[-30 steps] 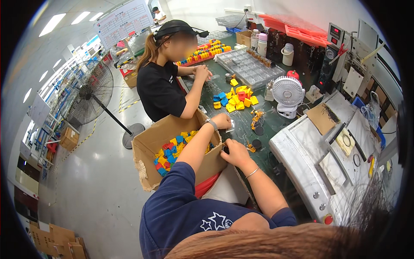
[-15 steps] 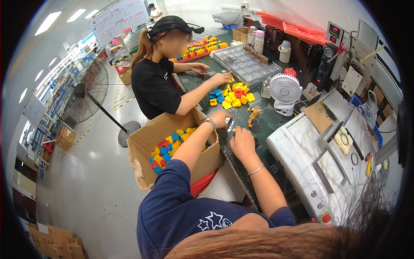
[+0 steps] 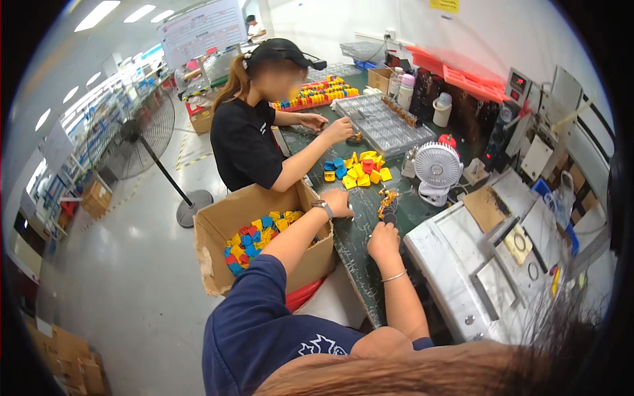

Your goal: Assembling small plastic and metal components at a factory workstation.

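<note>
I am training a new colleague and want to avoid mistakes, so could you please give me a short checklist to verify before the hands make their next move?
1. Left hand, grip: cannot tell; its fingers hide most of what may be in them.
2. Right hand clear of the orange and black parts: cannot tell; it is close beside them.
3. Coloured pieces in the cardboard box: ok; yellow, red and blue.
4. Loose pile on the green table: ok; beyond both hands.
5. Co-worker's hands apart from the person's own: ok; farther up the table.
</note>
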Available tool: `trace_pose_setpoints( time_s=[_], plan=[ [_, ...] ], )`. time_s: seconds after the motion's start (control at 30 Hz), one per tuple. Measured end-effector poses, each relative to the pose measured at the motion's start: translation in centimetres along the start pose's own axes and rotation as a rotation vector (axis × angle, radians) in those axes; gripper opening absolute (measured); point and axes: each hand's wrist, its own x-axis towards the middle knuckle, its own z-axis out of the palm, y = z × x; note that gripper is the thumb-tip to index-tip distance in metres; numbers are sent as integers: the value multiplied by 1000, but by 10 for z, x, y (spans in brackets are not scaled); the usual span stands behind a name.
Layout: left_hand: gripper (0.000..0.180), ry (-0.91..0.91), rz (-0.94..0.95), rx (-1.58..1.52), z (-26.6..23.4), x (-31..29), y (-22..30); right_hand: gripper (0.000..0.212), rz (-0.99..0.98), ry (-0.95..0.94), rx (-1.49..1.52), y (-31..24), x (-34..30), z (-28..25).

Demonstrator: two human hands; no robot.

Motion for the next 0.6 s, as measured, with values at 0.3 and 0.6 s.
trace_pose_setpoints(
  time_s=[0.3, 0.6],
  plan=[
    [58, 8, 6, -39, 1, 3, -4, 49, -21, 273, 55, -6, 6, -1],
    [56, 50, 25, -56, 6, 6, -5, 58, 86, 103, 50, -3, 15, 16]
  ],
)
